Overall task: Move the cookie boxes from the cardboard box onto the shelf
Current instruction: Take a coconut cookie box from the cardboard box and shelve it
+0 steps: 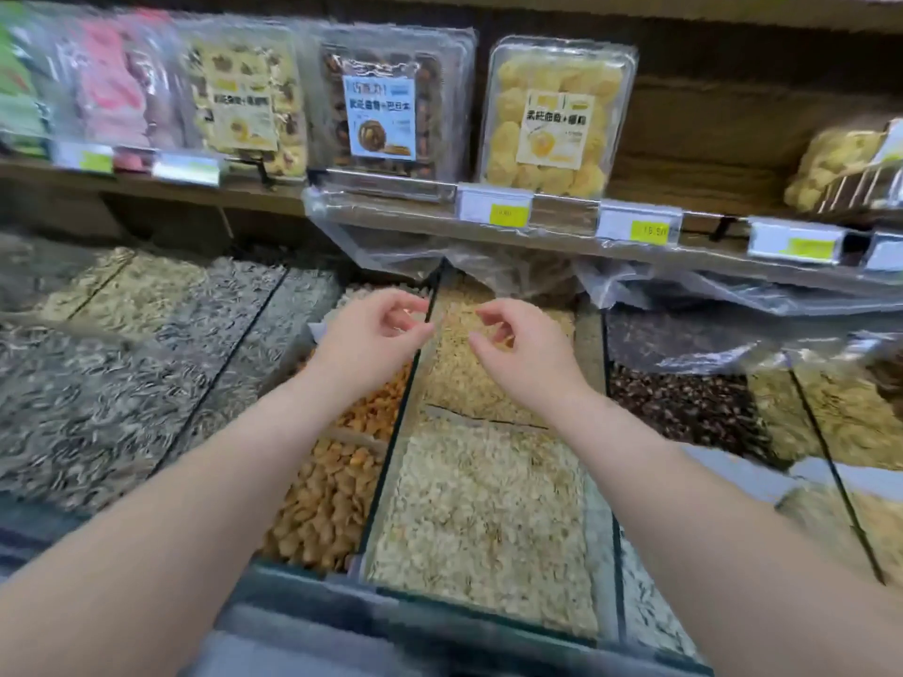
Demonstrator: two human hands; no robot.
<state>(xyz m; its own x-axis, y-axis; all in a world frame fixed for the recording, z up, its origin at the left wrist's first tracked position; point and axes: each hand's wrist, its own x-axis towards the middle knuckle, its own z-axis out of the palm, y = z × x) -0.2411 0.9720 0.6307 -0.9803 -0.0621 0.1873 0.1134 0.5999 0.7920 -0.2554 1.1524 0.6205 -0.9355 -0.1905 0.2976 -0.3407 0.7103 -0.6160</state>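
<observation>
1. Left hand [376, 329] and right hand [520, 346] hover over near glass seed bins [600, 525], fingers loosely curled, empty.
2. Clear plastic box of yellow cookies [557, 117] stands upright on far wooden shelf [567, 213], label outward for shoppers; cardboard box unseen.

far-left packs [19, 80] blurred; rightmost cookie pack [840, 163] cut off.

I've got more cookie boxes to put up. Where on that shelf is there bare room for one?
The one bare stretch of shelf lies between the yellow box and the bag at far right. Left of the yellow box it is crowded: the brown box and more packs stand side by side.
</observation>
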